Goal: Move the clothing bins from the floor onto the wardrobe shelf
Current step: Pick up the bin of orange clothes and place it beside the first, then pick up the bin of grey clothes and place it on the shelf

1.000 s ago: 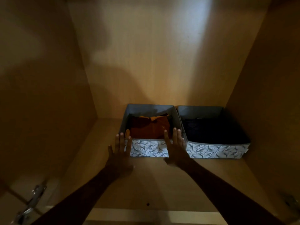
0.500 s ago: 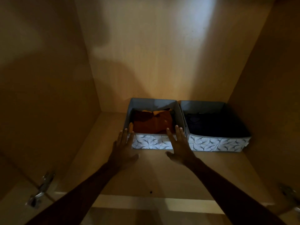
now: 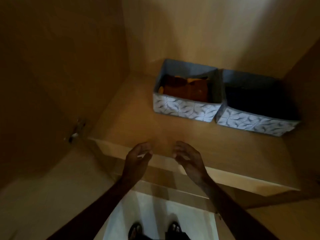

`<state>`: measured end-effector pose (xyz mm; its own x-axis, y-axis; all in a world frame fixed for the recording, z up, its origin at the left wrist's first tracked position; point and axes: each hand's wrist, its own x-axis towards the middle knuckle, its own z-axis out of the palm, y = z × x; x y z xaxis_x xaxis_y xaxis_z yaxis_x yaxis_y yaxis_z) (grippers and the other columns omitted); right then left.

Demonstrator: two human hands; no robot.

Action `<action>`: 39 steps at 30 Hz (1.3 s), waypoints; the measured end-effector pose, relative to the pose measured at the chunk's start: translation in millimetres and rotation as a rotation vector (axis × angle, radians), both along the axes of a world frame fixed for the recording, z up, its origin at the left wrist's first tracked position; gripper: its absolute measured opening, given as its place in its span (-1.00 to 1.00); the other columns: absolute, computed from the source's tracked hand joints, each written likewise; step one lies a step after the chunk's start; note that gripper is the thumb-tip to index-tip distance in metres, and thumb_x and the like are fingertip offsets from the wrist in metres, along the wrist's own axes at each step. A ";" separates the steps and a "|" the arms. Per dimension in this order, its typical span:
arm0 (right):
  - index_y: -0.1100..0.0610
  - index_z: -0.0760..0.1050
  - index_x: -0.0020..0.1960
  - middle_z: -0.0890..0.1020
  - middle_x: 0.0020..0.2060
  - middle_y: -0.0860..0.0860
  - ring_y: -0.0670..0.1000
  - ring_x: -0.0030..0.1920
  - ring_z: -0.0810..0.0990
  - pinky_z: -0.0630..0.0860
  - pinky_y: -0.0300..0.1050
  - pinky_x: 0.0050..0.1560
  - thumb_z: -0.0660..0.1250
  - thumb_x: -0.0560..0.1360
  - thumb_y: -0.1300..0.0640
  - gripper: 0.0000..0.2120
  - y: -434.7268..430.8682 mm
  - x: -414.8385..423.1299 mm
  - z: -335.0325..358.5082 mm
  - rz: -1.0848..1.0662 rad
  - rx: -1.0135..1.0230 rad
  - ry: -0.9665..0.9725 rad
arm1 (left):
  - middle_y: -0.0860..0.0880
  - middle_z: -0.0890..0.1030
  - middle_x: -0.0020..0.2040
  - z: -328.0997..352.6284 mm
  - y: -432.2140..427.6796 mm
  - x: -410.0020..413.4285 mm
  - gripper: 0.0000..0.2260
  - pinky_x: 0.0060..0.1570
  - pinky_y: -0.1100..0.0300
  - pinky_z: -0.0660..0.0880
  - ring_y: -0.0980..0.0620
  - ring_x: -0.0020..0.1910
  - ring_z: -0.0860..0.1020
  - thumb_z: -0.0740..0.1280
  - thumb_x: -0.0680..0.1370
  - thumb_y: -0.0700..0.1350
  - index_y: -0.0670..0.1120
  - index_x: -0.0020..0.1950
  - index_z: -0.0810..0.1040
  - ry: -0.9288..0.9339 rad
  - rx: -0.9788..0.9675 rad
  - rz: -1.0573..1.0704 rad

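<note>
Sitting side by side and touching on the smooth wooden wardrobe shelf (image 3: 138, 129), two rectangular fabric bins have leaf-patterned fronts. The left bin (image 3: 186, 108) holds folded rust and orange clothes; the right bin (image 3: 256, 123) holds dark ones. Near the shelf's front edge, the left hand (image 3: 137, 160) and right hand (image 3: 189, 158) hover, fingers loosely curled, holding nothing.

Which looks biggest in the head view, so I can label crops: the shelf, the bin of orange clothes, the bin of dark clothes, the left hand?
1. Shelf, by far.
2. Bin of dark clothes and bin of orange clothes: look alike, unranked.
3. Left hand, smallest though nearest the camera.
</note>
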<state>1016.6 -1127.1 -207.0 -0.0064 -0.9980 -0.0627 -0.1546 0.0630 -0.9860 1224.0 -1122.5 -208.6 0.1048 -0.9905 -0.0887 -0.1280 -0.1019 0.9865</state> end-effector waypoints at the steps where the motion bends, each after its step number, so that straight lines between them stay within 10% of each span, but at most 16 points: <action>1: 0.14 0.53 0.25 0.66 0.06 0.04 -0.01 -0.02 0.63 0.55 -0.10 -0.05 0.48 0.43 0.23 -0.59 4.8 2.4 -4.6 0.044 0.019 0.010 | 0.07 0.66 0.03 -3.6 12.6 5.3 -0.79 0.03 0.23 0.51 0.17 0.01 0.61 0.41 0.43 -0.07 0.01 0.06 0.60 -0.007 0.011 0.036; 23: 0.00 0.59 0.09 0.69 -0.03 -0.02 -0.06 -0.02 0.66 0.51 -0.27 -0.15 0.40 0.37 -0.04 -0.69 171.2 84.0 -53.5 1.243 0.294 0.188 | -0.03 0.68 0.05 -46.7 397.5 -49.2 -0.83 0.12 0.01 0.55 -0.02 0.06 0.64 0.34 0.56 -0.15 0.00 0.14 0.59 0.102 0.322 1.204; 33: 0.03 0.62 0.09 0.69 -0.06 -0.03 -0.05 -0.01 0.66 0.49 -0.21 -0.11 0.40 0.38 -0.06 -0.68 354.1 148.4 -57.1 1.692 0.235 0.282 | 0.03 0.68 -0.04 -39.7 586.7 -98.7 -0.82 -0.19 0.46 0.49 0.28 -0.14 0.63 0.31 0.56 -0.28 -0.09 0.11 0.59 0.162 0.309 1.684; 39: 0.05 0.62 0.07 0.69 -0.08 0.07 0.03 -0.05 0.68 0.60 -0.13 -0.14 0.44 0.44 0.05 -0.78 509.8 157.1 -66.6 1.944 0.212 0.330 | 0.05 0.68 0.02 -55.0 718.6 -156.6 -0.83 0.05 0.27 0.50 0.15 0.03 0.62 0.32 0.57 -0.17 0.07 0.09 0.57 0.257 0.328 1.899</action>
